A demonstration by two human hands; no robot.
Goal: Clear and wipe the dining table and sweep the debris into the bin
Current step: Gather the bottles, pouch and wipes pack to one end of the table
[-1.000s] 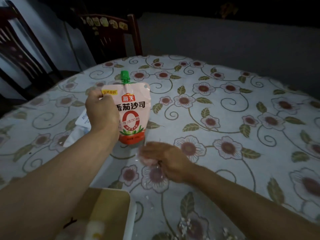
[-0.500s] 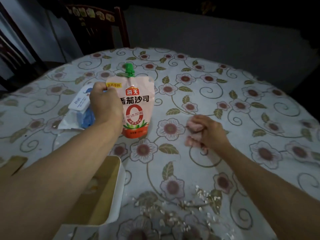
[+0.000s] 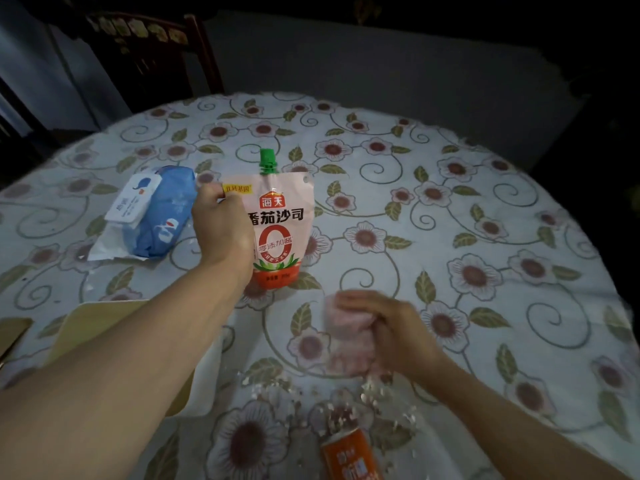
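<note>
The left hand (image 3: 221, 226) grips the upper left edge of an upright sauce pouch (image 3: 278, 230) near the table's (image 3: 485, 202) centre. The right hand (image 3: 391, 334) clutches a pink cloth (image 3: 346, 337) at the pouch's five o'clock, just above scattered crumbs (image 3: 346, 407). A hasty swipe could flick crumbs off the near edge, or knock the orange packet (image 3: 349, 455) at six o'clock. The pouch reads 海天 and 番茄沙司. A blue wipes pack (image 3: 162, 213) lies at nine o'clock.
</note>
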